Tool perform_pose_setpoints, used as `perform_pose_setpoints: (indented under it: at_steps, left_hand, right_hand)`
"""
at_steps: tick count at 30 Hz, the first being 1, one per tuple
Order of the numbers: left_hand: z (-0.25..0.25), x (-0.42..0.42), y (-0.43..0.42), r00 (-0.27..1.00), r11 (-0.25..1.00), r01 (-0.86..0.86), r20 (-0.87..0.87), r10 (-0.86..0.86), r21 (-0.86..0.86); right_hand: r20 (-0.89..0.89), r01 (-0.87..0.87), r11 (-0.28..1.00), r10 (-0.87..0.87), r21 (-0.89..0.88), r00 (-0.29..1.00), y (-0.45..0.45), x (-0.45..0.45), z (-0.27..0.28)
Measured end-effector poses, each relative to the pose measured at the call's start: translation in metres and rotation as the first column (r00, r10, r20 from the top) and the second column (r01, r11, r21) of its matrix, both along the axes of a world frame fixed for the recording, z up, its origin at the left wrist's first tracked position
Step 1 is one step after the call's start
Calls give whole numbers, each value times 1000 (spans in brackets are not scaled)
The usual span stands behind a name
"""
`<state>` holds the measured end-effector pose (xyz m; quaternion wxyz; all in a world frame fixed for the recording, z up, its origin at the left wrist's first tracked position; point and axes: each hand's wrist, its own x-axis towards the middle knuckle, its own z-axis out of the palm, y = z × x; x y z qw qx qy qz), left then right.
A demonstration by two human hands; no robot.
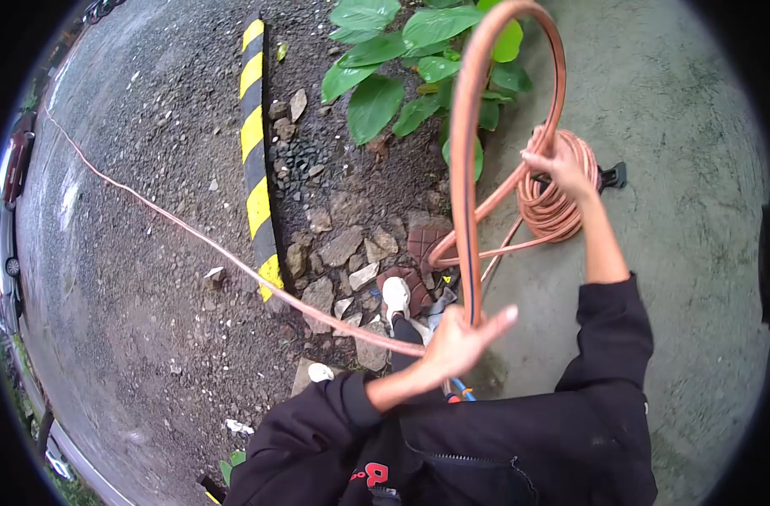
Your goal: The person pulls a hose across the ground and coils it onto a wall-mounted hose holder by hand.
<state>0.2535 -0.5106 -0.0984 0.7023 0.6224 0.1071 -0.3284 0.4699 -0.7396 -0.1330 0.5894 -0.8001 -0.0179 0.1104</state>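
Observation:
My left hand [457, 346] is closed round an orange-pink garden hose [464, 169], its thumb sticking out to the right. From that hand, one stretch of hose runs off to the far left over the gravel, and another rises in a tall loop. Up at the right, my right hand [562, 167] grips the hose where the loop comes down, in front of a coiled bundle of hose [562, 215]. The coil hangs by a black holder [612, 175] on the grey-green concrete. Several lower strands sag between the coil and my feet.
A yellow-and-black striped curb bar [255, 143] lies on the gravel, left of broken rocks [343, 246]. Broad green leaves [376, 105] stand beside the hose loop. My white shoe [396, 295] rests on reddish-brown paving [418, 287]. Parked cars [7, 253] line the far left edge.

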Motion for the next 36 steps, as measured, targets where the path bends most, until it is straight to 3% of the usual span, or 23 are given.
perform_pose_setpoints:
  at_steps: [1,2,4,5,7,9,11,12,13,15,16,18,23,26,27,30,32,33,35,36]
  left_hand:
    - [-2,24,-12,998,995,-67,4,67,-71]
    - [4,46,-20,993,991,-121,-5,121,-53]
    - [6,79,-27,981,982,-191,-11,191,3]
    - [-2,90,-27,978,978,-205,-15,206,33]
    - [-15,111,-23,960,958,-281,15,280,62]
    - [0,126,-19,950,950,-313,-3,313,-16]
    - [-3,134,-28,951,951,-309,-17,309,16]
    - [-11,136,-33,948,948,-317,-36,316,-20]
    - [-19,140,-37,946,945,-323,-52,320,-58]
    - [-33,144,-41,967,967,-255,10,255,-27]
    - [-41,145,-41,963,963,-270,4,270,-2]
    - [-46,147,-42,964,959,-264,13,264,103]
    - [-78,166,-32,978,951,-199,-15,209,234]
    - [-90,166,-37,999,883,21,-35,-5,469]
    - [-97,160,-38,999,884,25,-34,-10,467]
    - [-118,134,-41,988,802,155,-95,-123,577]
    - [-121,121,-43,991,805,131,-71,-111,579]
    - [-123,117,-44,995,806,103,-51,-90,583]
    - [-130,108,-45,989,825,146,-66,-131,546]
    - [-130,105,-48,990,832,96,31,-134,547]
  right_hand:
    - [-64,-15,995,9,-99,998,-8,21,22]
    - [-61,-14,996,9,-89,998,-19,42,25]
    - [97,39,999,-36,-29,995,-42,82,22]
    - [93,43,999,-42,-12,995,-52,98,18]
    - [234,180,976,-148,-120,961,-70,126,10]
    - [288,211,973,-178,-89,941,-94,153,-10]
    - [556,510,806,-288,-299,780,-109,169,-22]
    - [593,590,729,-316,-347,740,-117,175,-23]
    - [592,588,731,-317,-345,741,-124,179,-24]
    - [785,765,544,-279,-345,553,-134,182,-19]
    - [784,765,543,-282,-346,554,-141,186,-14]
    - [880,827,428,-132,-365,456,-163,185,-10]
    - [890,852,342,-83,-397,448,-195,174,10]
    - [848,820,255,2,-513,530,-199,163,6]
    - [849,822,250,1,-512,529,-197,157,3]
    - [765,714,348,15,-608,644,-189,141,-19]
    - [654,576,454,20,-680,756,-189,140,-43]
    - [665,576,515,-14,-635,747,-179,138,-50]
    - [573,558,535,-159,-634,804,-167,141,-58]
    - [567,551,542,-158,-635,809,-164,140,-63]
